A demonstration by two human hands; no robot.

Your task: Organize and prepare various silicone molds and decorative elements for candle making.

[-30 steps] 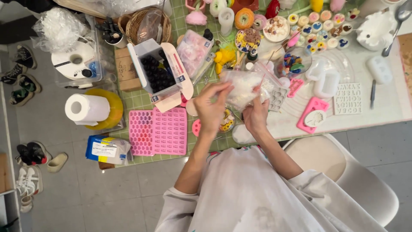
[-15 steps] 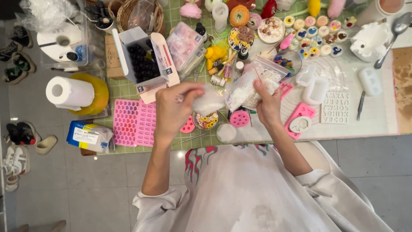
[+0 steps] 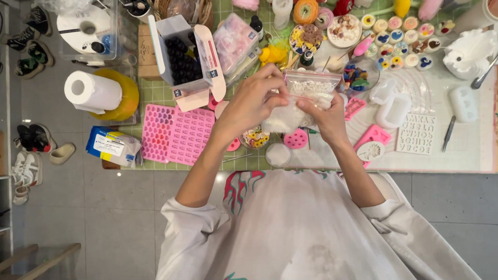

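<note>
Both hands meet over the middle of the table. Left hand (image 3: pixel 254 103) pinches the top edge of a small clear zip bag (image 3: pixel 306 96) with thumb and fingers closed on it; right hand (image 3: pixel 324 116) cups the bag from its 5 o'clock side, fingers curled round the lower part. The bag hangs above the green cutting mat (image 3: pixel 155 93), holding what looks like a white powder or fine grains; I cannot tell whether the seal is open.

As I judge it, the handling goes best with the bag kept upright, the mouth at 12 o'clock, and the right hand bearing the weight while the left works the strip with a gentle, even pull, so nothing spills.

Around it is crowded. At 9 o'clock from the bag lies a pink silicone mould (image 3: pixel 176 134); at 10 o'clock stands an open box of dark bottles (image 3: pixel 181 59). Directly beneath sit a small pink round mould (image 3: pixel 296 139) and a white lid (image 3: pixel 278 154). At 3 o'clock lie white moulds (image 3: pixel 394 109). Further left stands a paper towel roll (image 3: pixel 93 91). Any spilled contents would, I think, land among these pieces.
</note>
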